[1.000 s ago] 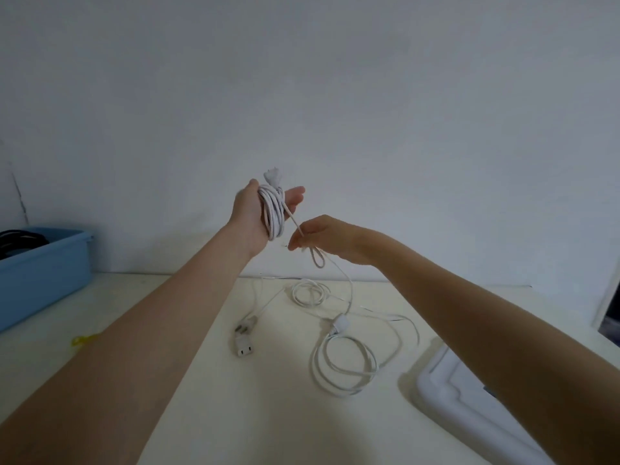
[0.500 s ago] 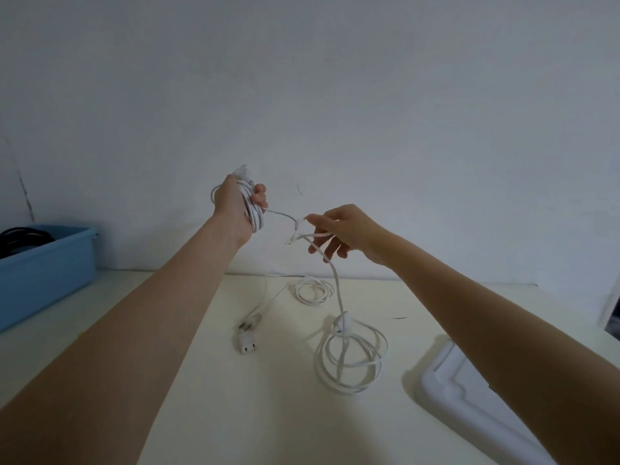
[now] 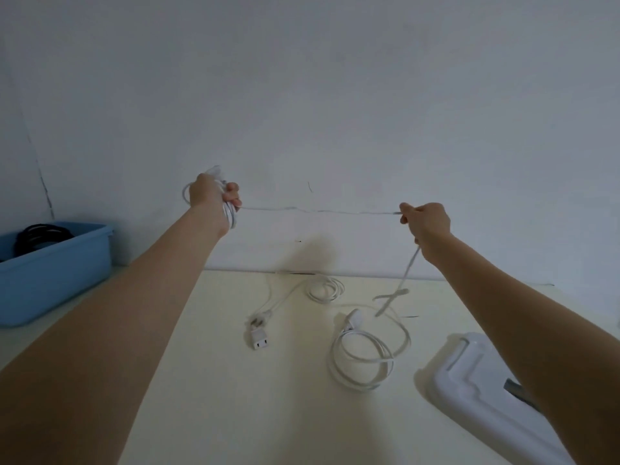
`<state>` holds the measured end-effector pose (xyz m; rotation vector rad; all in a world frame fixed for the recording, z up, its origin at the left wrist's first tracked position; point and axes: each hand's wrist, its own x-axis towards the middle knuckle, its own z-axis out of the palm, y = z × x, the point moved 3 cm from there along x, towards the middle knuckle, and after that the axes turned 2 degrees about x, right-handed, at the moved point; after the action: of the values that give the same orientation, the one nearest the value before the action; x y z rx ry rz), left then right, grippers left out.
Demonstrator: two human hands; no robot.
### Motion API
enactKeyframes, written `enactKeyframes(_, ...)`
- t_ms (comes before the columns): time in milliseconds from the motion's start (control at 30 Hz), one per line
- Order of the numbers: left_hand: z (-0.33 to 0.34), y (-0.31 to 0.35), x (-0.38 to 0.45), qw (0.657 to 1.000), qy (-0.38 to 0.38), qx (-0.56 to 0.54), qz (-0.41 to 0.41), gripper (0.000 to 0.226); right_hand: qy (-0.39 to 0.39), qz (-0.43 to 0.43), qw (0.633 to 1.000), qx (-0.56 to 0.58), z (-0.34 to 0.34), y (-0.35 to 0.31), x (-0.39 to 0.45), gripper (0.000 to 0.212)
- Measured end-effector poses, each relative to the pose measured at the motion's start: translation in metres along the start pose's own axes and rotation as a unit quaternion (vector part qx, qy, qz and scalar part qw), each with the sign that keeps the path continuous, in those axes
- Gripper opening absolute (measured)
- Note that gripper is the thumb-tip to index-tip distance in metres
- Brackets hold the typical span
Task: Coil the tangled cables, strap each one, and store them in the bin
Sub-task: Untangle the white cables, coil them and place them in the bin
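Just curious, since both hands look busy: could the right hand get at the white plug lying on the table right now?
Probably not right away. The right hand pinches the white cable stretched across to the left hand. The plug lies uncovered on the table, so the way is free once the hand lets go.

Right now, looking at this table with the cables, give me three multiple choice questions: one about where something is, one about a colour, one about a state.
1. Where is the bin?
A. far left of the table
B. far right of the table
C. between the arms

2. What colour is the cable stretched between the hands?
A. black
B. white
C. yellow

3. How is that stretch of cable?
A. slack on the table
B. pulled straight in the air
C. knotted round the right wrist

Answers:
1 A, the blue bin stands at the left edge.
2 B, it runs white from left hand to right hand.
3 B, it spans level between both hands above the table.
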<state>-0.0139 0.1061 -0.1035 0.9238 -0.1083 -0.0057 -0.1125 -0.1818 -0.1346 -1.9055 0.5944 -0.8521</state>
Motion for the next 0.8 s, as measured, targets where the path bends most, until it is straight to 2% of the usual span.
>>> enactKeyframes(67, -0.009, -0.004, 0.003, 1.000, 0.015, -0.007, -0.012, 0.026, 0.007, -0.008, 0.998, -0.058, 0.002, 0.005, 0.007, 0.031)
enactKeyframes(100, -0.010, -0.006, 0.004, 1.000, 0.016, -0.013, -0.015, 0.027, -0.017, -0.008, 0.995, -0.094, 0.009, 0.006, 0.010, 0.030)
enactKeyframes(167, -0.006, -0.007, 0.005, 1.000, -0.001, -0.020, -0.022, 0.028, -0.132, 0.002, 0.968, -0.214, 0.025, 0.005, 0.007, 0.027)
enactKeyframes(233, 0.002, -0.004, 0.003, 0.998, -0.035, -0.027, -0.033, 0.027, -0.228, -0.017, 0.915, -0.331, 0.041, 0.000, -0.003, 0.030)
enactKeyframes(267, 0.008, -0.006, 0.000, 0.997, -0.056, -0.033, -0.045, 0.025, -0.264, -0.043, 0.907, -0.326, 0.047, -0.006, -0.011, 0.035)
enactKeyframes(333, 0.020, -0.011, -0.005, 0.993, -0.092, -0.039, -0.064, 0.019, -0.383, -0.058, 0.907, -0.166, 0.059, -0.019, -0.035, 0.045)
enactKeyframes(367, 0.026, -0.015, -0.007, 0.991, -0.108, -0.040, -0.062, 0.017, -0.456, -0.046, 0.886, -0.069, 0.066, -0.025, -0.049, 0.050)
enactKeyframes(433, 0.037, -0.019, -0.009, 0.989, -0.133, -0.043, -0.047, 0.021, -0.553, -0.023, 0.832, 0.036, 0.076, -0.037, -0.071, 0.050)
enactKeyframes(533, 0.047, -0.015, -0.011, 0.982, -0.173, -0.063, -0.032, 0.031, -0.600, -0.005, 0.790, 0.127, 0.084, -0.047, -0.090, 0.035)
enactKeyframes(633, 0.056, -0.012, -0.025, 0.962, -0.253, -0.055, -0.082, 0.046, -0.615, -0.023, 0.783, 0.092, 0.088, -0.043, -0.097, 0.044)
enactKeyframes(667, 0.058, -0.016, -0.033, 0.946, -0.297, -0.016, -0.125, 0.050, -0.622, -0.036, 0.781, 0.054, 0.091, -0.038, -0.096, 0.047)
enactKeyframes(700, 0.060, -0.020, -0.042, 0.917, -0.356, 0.031, -0.178, 0.051, -0.627, -0.049, 0.777, 0.009, 0.092, -0.034, -0.096, 0.049)
enactKeyframes(733, 0.060, -0.026, -0.053, 0.864, -0.433, 0.073, -0.246, 0.051, -0.624, -0.065, 0.778, -0.039, 0.092, -0.031, -0.095, 0.049)
enactKeyframes(767, 0.058, -0.032, -0.064, 0.794, -0.512, 0.110, -0.309, 0.051, -0.609, -0.081, 0.785, -0.080, 0.089, -0.029, -0.093, 0.048)
enactKeyframes(800, 0.054, -0.038, -0.071, 0.730, -0.569, 0.170, -0.338, 0.053, -0.586, -0.095, 0.797, -0.112, 0.084, -0.027, -0.087, 0.044)
